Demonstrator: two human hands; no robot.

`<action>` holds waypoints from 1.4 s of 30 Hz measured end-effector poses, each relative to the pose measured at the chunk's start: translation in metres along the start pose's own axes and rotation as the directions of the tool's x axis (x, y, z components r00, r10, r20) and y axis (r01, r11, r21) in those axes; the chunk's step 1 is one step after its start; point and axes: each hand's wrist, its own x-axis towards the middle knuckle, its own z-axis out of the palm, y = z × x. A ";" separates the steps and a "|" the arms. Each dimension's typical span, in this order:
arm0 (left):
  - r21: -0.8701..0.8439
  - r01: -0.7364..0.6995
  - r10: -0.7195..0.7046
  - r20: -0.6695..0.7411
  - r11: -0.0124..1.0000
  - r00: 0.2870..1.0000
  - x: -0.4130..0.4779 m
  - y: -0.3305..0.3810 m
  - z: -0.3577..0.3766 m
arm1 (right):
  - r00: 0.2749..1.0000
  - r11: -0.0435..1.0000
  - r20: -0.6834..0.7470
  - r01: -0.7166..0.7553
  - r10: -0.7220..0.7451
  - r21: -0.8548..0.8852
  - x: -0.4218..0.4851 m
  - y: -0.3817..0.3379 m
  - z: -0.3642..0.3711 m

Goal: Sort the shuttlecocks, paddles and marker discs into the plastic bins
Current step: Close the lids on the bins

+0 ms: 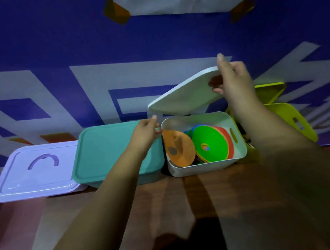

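The right hand point(231, 78) grips the white lid point(186, 91), tilted above the white bin point(206, 164) of marker discs point(212, 144). The left hand point(145, 131) pinches an orange disc point(178, 148) at the bin's left rim, beside the closed teal bin point(106, 150) along the desk's point(195, 198) far edge.

Four plastic bins stand in a row: one lilac bin point(39, 168), one teal bin point(110, 152), one white bin point(206, 164) and one yellow-green bin point(293, 119). Four lids show, one per bin. Marker discs overlap, count unclear.

The large white shapes on the blue backdrop point(163, 49) cannot be read as text.
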 end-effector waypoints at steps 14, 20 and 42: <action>-0.235 0.265 -0.278 -0.025 0.935 0.960 -0.009 0.009 0.043 | 0.890 0.887 0.096 -0.454 0.446 0.085 -0.022 0.110 -0.115; 0.046 0.190 -0.181 -0.162 0.981 0.970 -0.041 -0.042 0.062 | 0.931 0.825 0.121 -0.240 0.346 -0.512 -0.001 0.174 -0.132; 0.566 0.375 -0.118 -0.438 0.734 0.891 -0.083 -0.070 0.133 | 0.945 0.428 0.285 0.194 0.160 -0.883 -0.001 0.213 -0.133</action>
